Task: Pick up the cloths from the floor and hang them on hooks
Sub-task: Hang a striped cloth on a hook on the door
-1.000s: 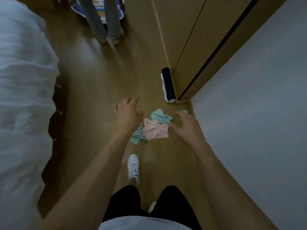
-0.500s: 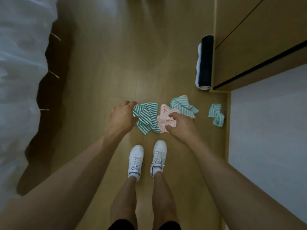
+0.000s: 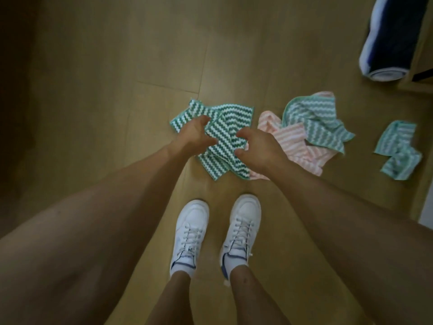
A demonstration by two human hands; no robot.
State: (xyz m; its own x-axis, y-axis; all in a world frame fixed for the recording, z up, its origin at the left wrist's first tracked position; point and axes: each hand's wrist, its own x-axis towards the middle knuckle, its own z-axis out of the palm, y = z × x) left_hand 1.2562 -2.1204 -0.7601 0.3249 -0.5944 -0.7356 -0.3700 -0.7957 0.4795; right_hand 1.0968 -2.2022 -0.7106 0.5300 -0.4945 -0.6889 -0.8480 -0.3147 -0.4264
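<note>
Both hands are down over the dark green zigzag cloth (image 3: 225, 134) on the wooden floor (image 3: 117, 90), the left hand (image 3: 194, 134) at its left part and the right hand (image 3: 255, 146) at its right, fingers curled like claws but not pinching fabric yet, so each grip is apart and probably about to gather the cloth from two sides so it lifts without trailing. Four cloths lie there: that one, a pink striped cloth (image 3: 302, 148) touching it, a pale green cloth (image 3: 314, 120) on top of the pink, and a small green cloth (image 3: 398, 153) off on its own to the right. There are also two white sneakers (image 3: 192, 235) and one rolled dark towel (image 3: 396, 38) by the cabinet, and no hooks in view.
</note>
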